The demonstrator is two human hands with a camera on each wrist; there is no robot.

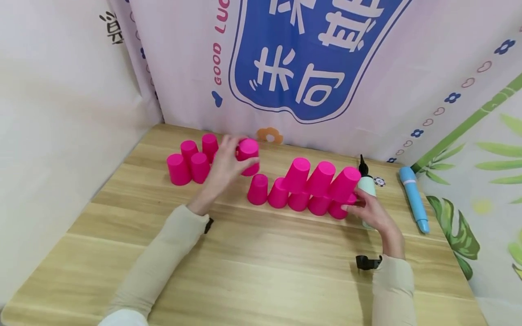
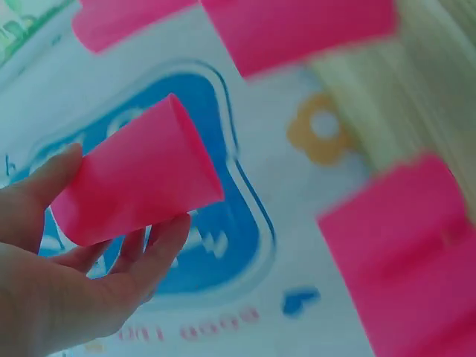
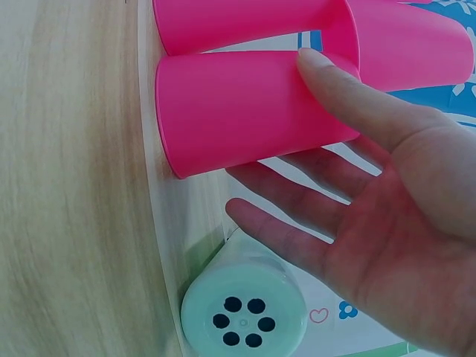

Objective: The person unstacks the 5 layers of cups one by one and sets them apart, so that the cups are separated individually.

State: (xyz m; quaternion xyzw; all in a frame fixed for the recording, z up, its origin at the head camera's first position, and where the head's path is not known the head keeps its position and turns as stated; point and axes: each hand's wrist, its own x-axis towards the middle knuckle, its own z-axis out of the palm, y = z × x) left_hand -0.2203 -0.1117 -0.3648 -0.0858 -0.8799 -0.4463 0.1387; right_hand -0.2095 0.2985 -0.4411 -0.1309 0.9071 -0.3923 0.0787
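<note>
My left hand (image 1: 228, 160) grips an upside-down pink cup (image 1: 249, 156) between thumb and fingers, lifted off the table at the back. In the left wrist view that cup (image 2: 141, 175) hangs apart from the other cups. Several pink cups stand mouth down in a row, and three more (image 1: 322, 178) rest on top of them toward the right. My right hand (image 1: 377, 215) holds the row's rightmost lower cup (image 1: 338, 209); the right wrist view shows the thumb across its side and the fingers partly hidden behind it.
Several more upturned cups (image 1: 179, 170) cluster at the table's back left, partly hidden by my left hand. A pale green cylinder (image 1: 367, 186) with a black tip stands right behind my right hand. Farther right lies a light blue rod (image 1: 415, 199). A printed curtain (image 1: 183, 81) borders the back.
</note>
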